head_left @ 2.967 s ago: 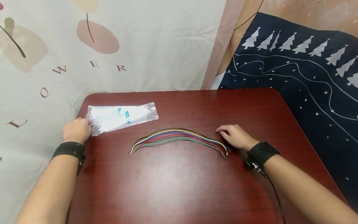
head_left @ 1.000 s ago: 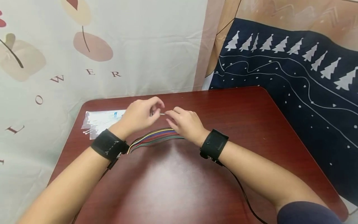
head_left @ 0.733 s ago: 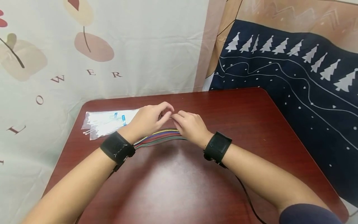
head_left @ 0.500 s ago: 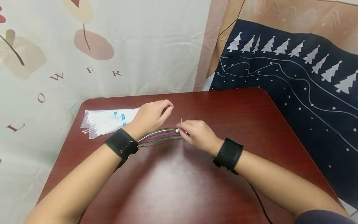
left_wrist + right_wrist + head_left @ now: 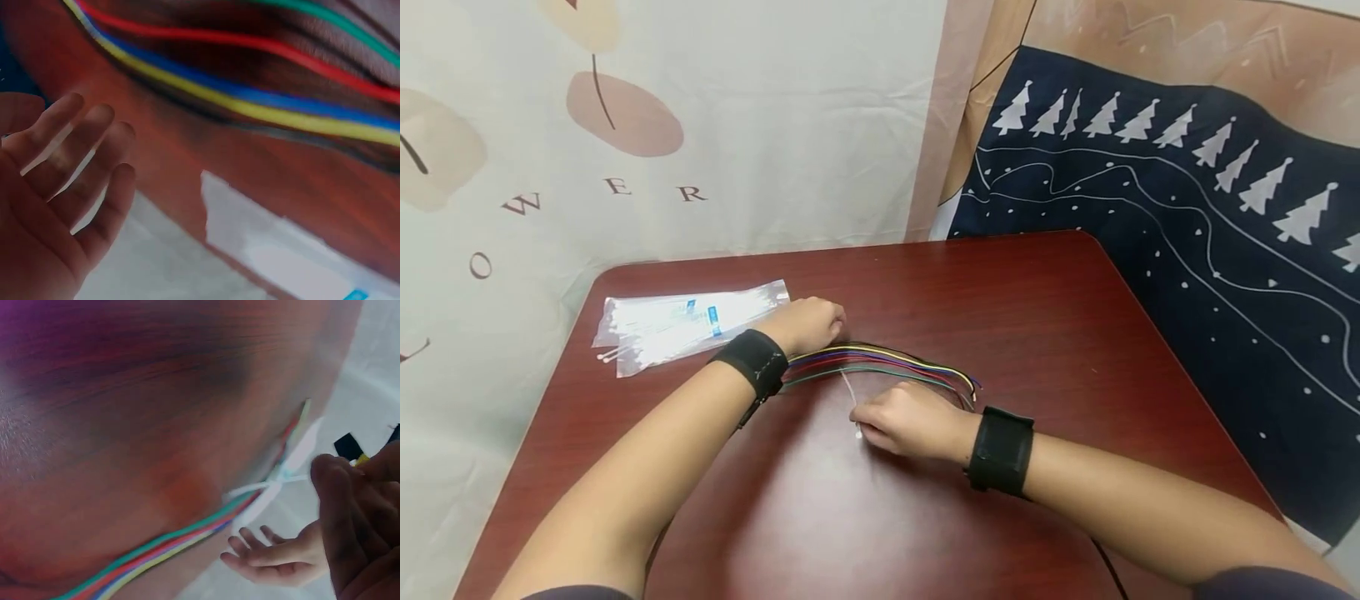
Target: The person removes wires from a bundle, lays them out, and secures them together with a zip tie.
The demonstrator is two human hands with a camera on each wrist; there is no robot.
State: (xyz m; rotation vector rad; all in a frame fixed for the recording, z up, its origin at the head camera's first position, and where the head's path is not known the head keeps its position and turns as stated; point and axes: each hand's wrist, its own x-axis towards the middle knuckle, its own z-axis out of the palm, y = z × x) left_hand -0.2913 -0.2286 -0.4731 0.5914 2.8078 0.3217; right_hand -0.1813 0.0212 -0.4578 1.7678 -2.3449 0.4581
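Note:
My right hand (image 5: 913, 421) pinches a thin white cable tie (image 5: 850, 392) on the near side of a bundle of coloured wires (image 5: 936, 367). The tie's small head shows just below the fingertips, and its far end reaches the wires. In the right wrist view the cable tie (image 5: 250, 489) crosses the wires (image 5: 165, 544); whether it runs over or under them I cannot tell. My left hand (image 5: 811, 323) is at the far side of the bundle. Its fingers (image 5: 103, 200) are loosely bent and hold nothing in the left wrist view, apart from the wires (image 5: 262, 103).
A clear plastic bag (image 5: 662, 333) of white cable ties lies at the back left of the reddish-brown table (image 5: 1000, 292), some tie ends sticking out. A pale printed cloth (image 5: 775, 167) hangs behind the table, and a dark blue tree-patterned cloth (image 5: 1150, 183) hangs at the right.
My left hand has gone from the bag to the wires' far side. My right hand came inward, took the cable tie, and has moved nearer to me with it in the last half second.

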